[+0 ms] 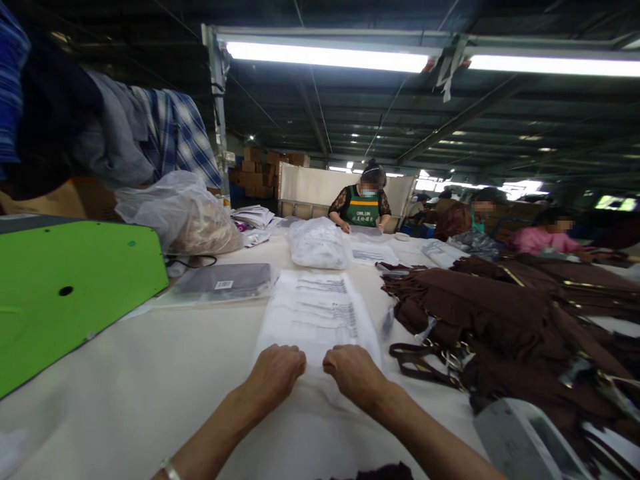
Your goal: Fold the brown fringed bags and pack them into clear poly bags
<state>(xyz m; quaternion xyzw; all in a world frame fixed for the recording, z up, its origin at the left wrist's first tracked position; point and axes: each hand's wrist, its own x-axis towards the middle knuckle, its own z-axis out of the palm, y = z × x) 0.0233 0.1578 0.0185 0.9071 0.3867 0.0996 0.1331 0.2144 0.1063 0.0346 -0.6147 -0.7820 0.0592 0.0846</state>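
Observation:
A whitish see-through plastic bag point(320, 303) with rows of dark print lies flat in front of me, at the middle of the table. My left hand point(277, 373) is closed on its near edge, left of centre. A short gap away, my right hand point(353, 375) also pinches that edge, fingers curled under and mostly hidden. Behind the printed bag rests a pile of crumpled clear plastic bags point(320, 243). To the left lies a grey folded item in a clear bag point(225, 280) with a barcode label.
Dark brown bags or garments point(500, 313) with straps and metal fittings heap up on the right, near a grey tape dispenser-like object point(525, 440). A green panel point(75, 293) stands at left. Across the table point(200, 360), a person in a green apron point(364, 212) handles a flat item.

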